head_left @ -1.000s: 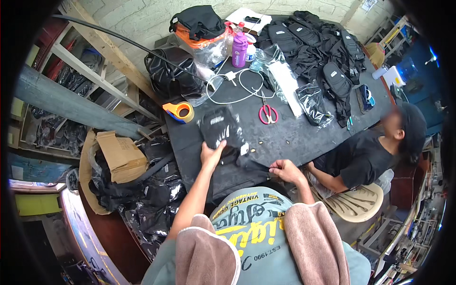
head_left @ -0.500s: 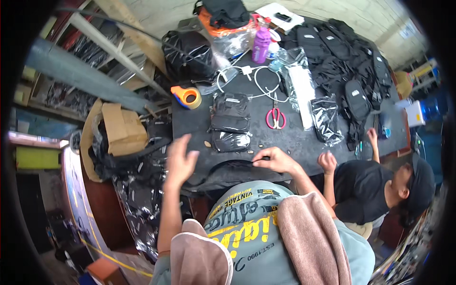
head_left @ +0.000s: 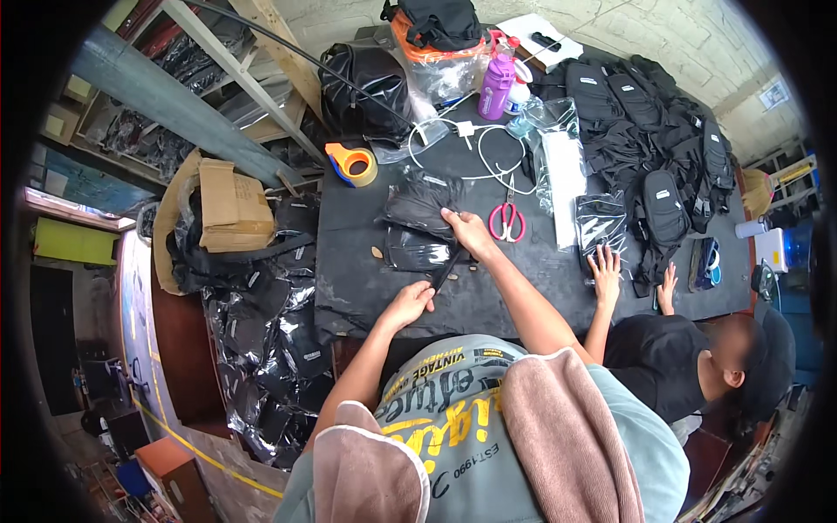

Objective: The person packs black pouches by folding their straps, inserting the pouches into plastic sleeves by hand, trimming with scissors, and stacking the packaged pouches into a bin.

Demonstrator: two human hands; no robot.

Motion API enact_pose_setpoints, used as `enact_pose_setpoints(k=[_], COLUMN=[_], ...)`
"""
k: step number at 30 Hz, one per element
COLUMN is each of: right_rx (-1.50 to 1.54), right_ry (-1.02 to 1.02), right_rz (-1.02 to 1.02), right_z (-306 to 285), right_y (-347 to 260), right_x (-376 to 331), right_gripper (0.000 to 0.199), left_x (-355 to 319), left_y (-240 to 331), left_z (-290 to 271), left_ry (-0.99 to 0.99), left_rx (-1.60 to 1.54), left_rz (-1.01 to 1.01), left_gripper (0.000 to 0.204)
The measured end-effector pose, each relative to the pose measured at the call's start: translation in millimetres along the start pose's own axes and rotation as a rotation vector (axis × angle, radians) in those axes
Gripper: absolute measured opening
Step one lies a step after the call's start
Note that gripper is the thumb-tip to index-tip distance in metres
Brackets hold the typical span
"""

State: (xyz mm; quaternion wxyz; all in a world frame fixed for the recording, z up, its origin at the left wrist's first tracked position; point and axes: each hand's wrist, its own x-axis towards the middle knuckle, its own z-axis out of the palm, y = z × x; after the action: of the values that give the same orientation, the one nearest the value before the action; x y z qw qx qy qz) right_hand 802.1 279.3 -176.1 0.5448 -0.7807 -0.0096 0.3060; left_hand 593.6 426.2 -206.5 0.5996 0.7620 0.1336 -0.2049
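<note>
My right hand [head_left: 468, 234] is closed on the right side of a black bag [head_left: 423, 199] at the middle of the dark table. Its thumb and fingers pinch the fabric. A black strap [head_left: 448, 268] hangs from that side toward me, and my left hand [head_left: 410, 305] pinches its lower end near the table's front. Just below the bag lies a shiny black bag in clear plastic [head_left: 420, 250]. Pink-handled scissors [head_left: 506, 222] rest right of my right hand. A roll of tan tape in an orange and blue dispenser [head_left: 353, 166] stands to the left.
At right, a co-worker's hands [head_left: 605, 272] touch a plastic-wrapped black bag [head_left: 602, 218] and the table. Black backpacks [head_left: 666, 205] are heaped beyond. A white cable [head_left: 466, 129] and purple bottle [head_left: 496, 87] sit at the back. Wrapped black bags [head_left: 270, 349] and a cardboard box [head_left: 234, 209] lie left.
My left hand came right and down from its raised, open pose to the strap. My right hand moved from the front edge up to the bag. The dark fabric at the front edge is gone from there.
</note>
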Motion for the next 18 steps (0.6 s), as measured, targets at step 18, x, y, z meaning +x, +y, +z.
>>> enact_pose_setpoints(k=[18], right_rx=[-0.507], right_ry=[-0.224], right_rz=[0.018], right_z=[-37], right_y=[91], right_x=[-156], right_gripper=[0.047], left_x=[36], left_y=[-8], left_z=[-57], left_ry=[-0.061], left_rx=[-0.169], left_rz=[-0.138], left_gripper=[0.037])
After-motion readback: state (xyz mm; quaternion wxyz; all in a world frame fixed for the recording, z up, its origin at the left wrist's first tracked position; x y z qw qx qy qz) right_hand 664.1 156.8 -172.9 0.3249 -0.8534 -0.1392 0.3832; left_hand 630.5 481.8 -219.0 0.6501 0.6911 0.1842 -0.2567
